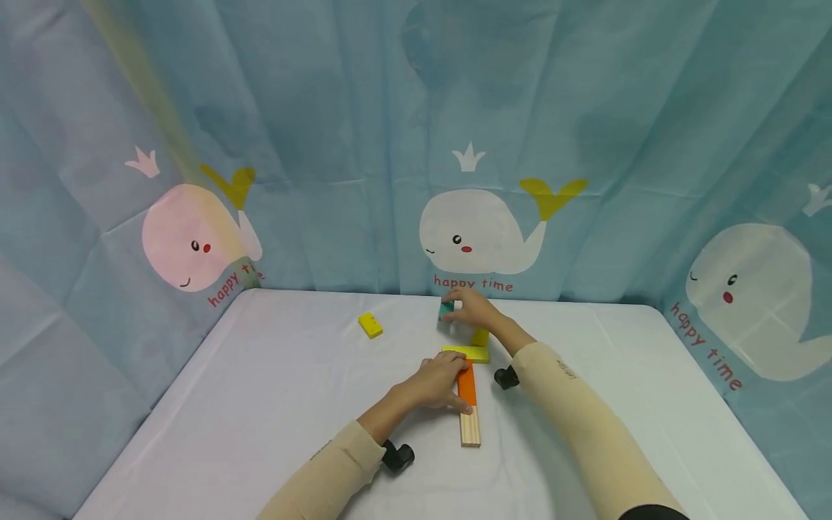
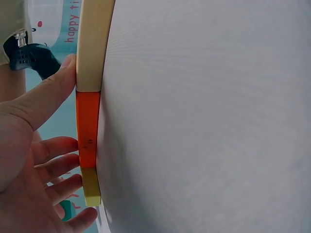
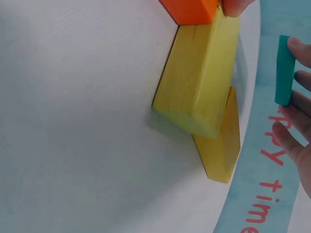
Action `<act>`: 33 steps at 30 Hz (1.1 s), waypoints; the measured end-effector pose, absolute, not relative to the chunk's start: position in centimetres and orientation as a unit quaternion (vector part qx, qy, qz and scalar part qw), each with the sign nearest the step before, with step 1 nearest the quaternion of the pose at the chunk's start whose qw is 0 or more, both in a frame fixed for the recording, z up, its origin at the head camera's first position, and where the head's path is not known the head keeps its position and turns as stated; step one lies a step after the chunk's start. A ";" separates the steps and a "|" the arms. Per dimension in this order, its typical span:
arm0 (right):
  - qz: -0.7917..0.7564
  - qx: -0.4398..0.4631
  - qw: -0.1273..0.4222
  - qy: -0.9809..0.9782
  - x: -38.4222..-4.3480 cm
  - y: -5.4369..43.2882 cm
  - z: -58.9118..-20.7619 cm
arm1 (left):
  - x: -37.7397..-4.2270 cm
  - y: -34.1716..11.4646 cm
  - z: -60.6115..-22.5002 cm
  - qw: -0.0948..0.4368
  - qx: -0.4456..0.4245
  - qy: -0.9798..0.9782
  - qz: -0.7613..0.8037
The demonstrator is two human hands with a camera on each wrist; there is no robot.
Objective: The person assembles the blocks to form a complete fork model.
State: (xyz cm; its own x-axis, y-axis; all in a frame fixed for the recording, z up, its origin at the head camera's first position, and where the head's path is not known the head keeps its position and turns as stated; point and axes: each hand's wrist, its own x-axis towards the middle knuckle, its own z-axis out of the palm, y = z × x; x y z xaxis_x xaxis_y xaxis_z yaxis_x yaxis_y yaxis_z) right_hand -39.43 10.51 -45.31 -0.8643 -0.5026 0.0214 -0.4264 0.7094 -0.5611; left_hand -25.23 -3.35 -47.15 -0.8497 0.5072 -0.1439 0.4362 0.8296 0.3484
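My right hand pinches a small teal block between fingertips and thumb, at the far side of the table. My left hand lies beside a row of blocks with its fingers spread. Its thumb touches the plain wooden block, while the fingertips rest along the orange block and the yellow crosswise block. Wood and orange blocks lie end to end, and the yellow one sits across the orange block's far end. Behind it, a second yellow block stands partly hidden by the right hand in the head view.
A loose yellow block lies to the left on the white tabletop. Blue curtains printed with whales surround the table's back and sides. A black wrist camera sits at the left wrist, close over the cloth.
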 end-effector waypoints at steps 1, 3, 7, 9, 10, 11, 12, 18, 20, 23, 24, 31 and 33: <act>-0.288 -0.253 0.067 0.921 -39.4 10.6 -45.3 | -25.2 -3.3 -47.2 0.116 0.249 0.949 0.153; -0.287 -0.255 0.067 0.921 -39.3 10.8 -45.3 | -25.3 -3.3 -47.2 0.115 0.250 0.949 0.154; -0.281 -0.256 0.072 0.922 -38.9 11.2 -45.2 | -25.3 -3.3 -47.2 0.116 0.247 0.949 0.155; -0.277 -0.256 0.074 0.923 -38.7 11.4 -45.2 | -25.3 -3.3 -47.2 0.118 0.247 0.949 0.156; -0.276 -0.254 0.076 0.924 -38.6 11.5 -45.2 | -25.3 -3.3 -47.2 0.119 0.246 0.949 0.156; -0.276 -0.253 0.077 0.924 -38.4 11.5 -45.2 | -25.3 -3.3 -47.3 0.120 0.246 0.949 0.156; -0.275 -0.254 0.077 0.924 -38.3 11.6 -45.2 | -25.3 -3.3 -47.3 0.120 0.246 0.949 0.156; -0.269 -0.256 0.081 0.925 -37.8 12.1 -45.2 | -25.3 -3.3 -47.3 0.117 0.249 0.949 0.154; -0.269 -0.258 0.082 0.924 -37.7 12.2 -45.2 | -25.3 -3.3 -47.3 0.116 0.250 0.949 0.153; -0.269 -0.263 0.083 0.923 -37.5 12.4 -45.3 | -25.2 -3.4 -47.3 0.114 0.252 0.949 0.151; -0.269 -0.264 0.083 0.923 -37.5 12.4 -45.3 | -25.2 -3.4 -47.3 0.114 0.251 0.949 0.151; -0.267 -0.257 0.084 0.925 -37.1 13.0 -45.6 | -25.2 -3.4 -47.1 0.115 0.251 0.949 0.152; -0.265 -0.256 0.083 0.926 -37.0 13.0 -45.7 | -25.2 -3.4 -47.1 0.116 0.252 0.948 0.154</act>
